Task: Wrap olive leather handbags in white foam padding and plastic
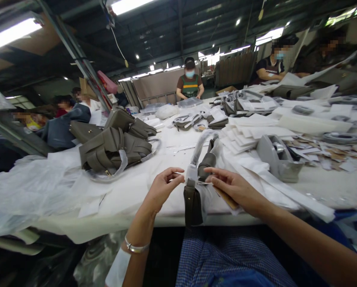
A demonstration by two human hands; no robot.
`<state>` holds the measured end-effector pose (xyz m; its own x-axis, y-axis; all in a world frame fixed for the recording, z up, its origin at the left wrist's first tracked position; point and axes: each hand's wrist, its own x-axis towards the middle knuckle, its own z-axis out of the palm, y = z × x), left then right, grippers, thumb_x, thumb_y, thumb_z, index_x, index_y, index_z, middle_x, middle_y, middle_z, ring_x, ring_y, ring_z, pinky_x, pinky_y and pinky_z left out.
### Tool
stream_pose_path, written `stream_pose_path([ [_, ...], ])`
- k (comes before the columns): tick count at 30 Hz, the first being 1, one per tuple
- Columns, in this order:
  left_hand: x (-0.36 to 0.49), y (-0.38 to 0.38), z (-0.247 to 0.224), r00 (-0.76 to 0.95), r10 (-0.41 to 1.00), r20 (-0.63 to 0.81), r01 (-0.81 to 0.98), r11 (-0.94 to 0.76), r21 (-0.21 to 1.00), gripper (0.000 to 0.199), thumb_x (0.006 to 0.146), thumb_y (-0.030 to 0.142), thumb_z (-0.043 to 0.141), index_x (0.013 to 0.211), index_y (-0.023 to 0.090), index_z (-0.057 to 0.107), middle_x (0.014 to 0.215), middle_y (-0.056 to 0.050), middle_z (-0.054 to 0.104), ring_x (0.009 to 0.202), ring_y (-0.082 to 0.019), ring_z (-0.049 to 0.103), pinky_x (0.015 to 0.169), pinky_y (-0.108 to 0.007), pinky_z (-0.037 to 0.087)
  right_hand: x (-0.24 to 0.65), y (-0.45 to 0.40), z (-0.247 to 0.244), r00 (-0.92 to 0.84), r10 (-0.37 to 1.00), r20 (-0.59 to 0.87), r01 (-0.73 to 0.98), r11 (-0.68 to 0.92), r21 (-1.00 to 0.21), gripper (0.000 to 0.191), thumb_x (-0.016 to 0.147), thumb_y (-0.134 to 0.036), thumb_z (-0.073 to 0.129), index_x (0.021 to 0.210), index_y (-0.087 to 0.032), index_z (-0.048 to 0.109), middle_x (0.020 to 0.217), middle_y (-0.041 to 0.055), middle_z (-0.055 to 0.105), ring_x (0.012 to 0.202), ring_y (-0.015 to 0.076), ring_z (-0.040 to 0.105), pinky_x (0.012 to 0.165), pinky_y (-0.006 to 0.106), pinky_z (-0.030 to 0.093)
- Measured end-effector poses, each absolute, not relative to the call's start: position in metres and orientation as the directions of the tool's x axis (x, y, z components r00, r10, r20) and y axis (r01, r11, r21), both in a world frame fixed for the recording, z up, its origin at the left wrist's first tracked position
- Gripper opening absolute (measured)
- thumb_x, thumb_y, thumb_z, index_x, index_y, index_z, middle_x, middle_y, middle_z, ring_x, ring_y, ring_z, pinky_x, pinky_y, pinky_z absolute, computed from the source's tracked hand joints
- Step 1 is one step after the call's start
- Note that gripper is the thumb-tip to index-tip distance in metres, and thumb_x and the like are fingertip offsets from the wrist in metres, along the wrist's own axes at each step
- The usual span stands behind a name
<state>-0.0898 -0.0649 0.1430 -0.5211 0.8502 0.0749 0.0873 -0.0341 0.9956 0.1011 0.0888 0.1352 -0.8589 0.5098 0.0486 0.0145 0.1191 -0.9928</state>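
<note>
An olive-grey handbag (pixel 193 205) stands at the table's near edge, its strap wrapped in clear plastic (pixel 200 147) and rising behind it. My left hand (pixel 164 187) is just left of the strap base, thumb and forefinger apart, apparently with nothing between them. On the right side, my right hand (pixel 235 187) reaches over the bag with bent fingers. A brown card tag (pixel 227 198) slants beneath its palm, and thin white string (pixel 202 182) shows by its fingertips. The fingers partly hide how the tag and string are held.
A pile of olive-grey bags (pixel 115 145) lies to the left beside crumpled plastic sheeting (pixel 25 195). Right of my hands are a grey tape dispenser (pixel 274 153), stacked white sheets (pixel 244 137) and scattered card pieces (pixel 330 151). A co-worker (pixel 190 81) stands across the table.
</note>
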Motion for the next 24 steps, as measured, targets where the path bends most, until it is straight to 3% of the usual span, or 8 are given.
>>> stream_pose_path([
  [3,-0.086,-0.084,0.148,-0.564,0.825,0.028,-0.143,-0.132,0.981,0.03,0.082,0.035,0.077,0.105,0.017,0.069,0.083,-0.002,0.071,0.087,-0.013,0.066,0.089,-0.026,0.048,0.107,0.083,0.13,-0.898,0.438,-0.031,-0.02,-0.11,-0.994,0.055,0.084,-0.048,0.07,0.133,-0.025,0.06,0.108,0.0061,0.074,0.089,0.0195,0.069,0.074,0.031,0.057],
  [6,-0.075,-0.092,0.148,-0.544,0.838,0.037,-0.318,-0.246,0.916,0.028,0.082,0.032,0.078,0.105,0.019,0.069,0.08,0.0,0.07,0.088,-0.015,0.069,0.098,-0.032,0.05,0.111,0.077,0.127,-0.915,0.404,-0.017,-0.09,-0.245,-0.965,0.043,0.084,-0.043,0.071,0.123,-0.024,0.068,0.117,0.0084,0.072,0.099,0.0221,0.069,0.085,0.035,0.057],
  [8,-0.066,-0.091,0.146,-0.549,0.833,0.071,-0.325,-0.291,0.9,0.032,0.08,0.028,0.079,0.11,0.02,0.069,0.091,-0.002,0.073,0.085,-0.014,0.07,0.091,-0.031,0.055,0.112,0.074,0.127,-0.925,0.378,0.029,-0.15,-0.295,-0.944,0.036,0.084,-0.038,0.071,0.118,-0.025,0.072,0.123,0.0089,0.07,0.108,0.0244,0.067,0.092,0.037,0.055],
  [10,-0.06,-0.086,0.143,-0.561,0.821,0.101,-0.281,-0.304,0.91,0.04,0.08,0.027,0.079,0.118,0.023,0.068,0.11,-0.007,0.073,0.08,-0.012,0.069,0.071,-0.022,0.057,0.111,0.071,0.129,-0.934,0.341,0.109,-0.217,-0.296,-0.93,0.039,0.082,-0.032,0.072,0.12,-0.028,0.071,0.131,0.0077,0.066,0.119,0.0266,0.062,0.101,0.04,0.051],
  [13,-0.054,-0.079,0.14,-0.552,0.822,0.141,-0.178,-0.281,0.943,0.048,0.081,0.029,0.077,0.127,0.028,0.065,0.134,-0.013,0.064,0.071,-0.01,0.067,0.044,-0.014,0.042,0.106,0.069,0.132,-0.904,0.359,0.232,-0.292,-0.122,-0.948,0.046,0.081,-0.028,0.074,0.126,-0.032,0.067,0.136,0.0045,0.063,0.126,0.0257,0.058,0.108,0.043,0.047],
  [18,-0.052,-0.075,0.14,-0.569,0.797,0.202,0.02,-0.232,0.972,0.049,0.081,0.032,0.077,0.128,0.027,0.065,0.131,-0.015,0.065,0.061,-0.01,0.066,0.039,-0.016,0.036,0.095,0.066,0.132,-0.739,0.457,0.495,-0.329,0.397,-0.857,0.018,0.09,-0.029,0.065,0.103,-0.028,0.077,0.104,0.0037,0.075,0.093,0.0198,0.07,0.087,0.034,0.057],
  [21,-0.051,-0.076,0.143,-0.609,0.756,0.239,0.063,-0.254,0.965,0.048,0.076,0.03,0.082,0.122,0.025,0.069,0.12,-0.011,0.072,0.082,-0.018,0.072,0.058,-0.02,0.052,0.091,0.065,0.136,-0.707,0.46,0.537,-0.266,0.53,-0.805,0.019,0.094,-0.032,0.06,0.102,-0.025,0.076,0.082,0.0023,0.072,0.069,0.0158,0.066,0.068,0.029,0.056],
  [24,-0.048,-0.077,0.146,-0.617,0.744,0.258,0.039,-0.298,0.954,0.052,0.075,0.027,0.083,0.125,0.025,0.067,0.113,-0.008,0.075,0.106,-0.023,0.07,0.087,-0.029,0.056,0.09,0.064,0.145,-0.71,0.413,0.57,-0.214,0.645,-0.734,0.02,0.095,-0.032,0.059,0.102,-0.024,0.075,0.082,0.0027,0.072,0.072,0.0157,0.065,0.067,0.027,0.053],
])
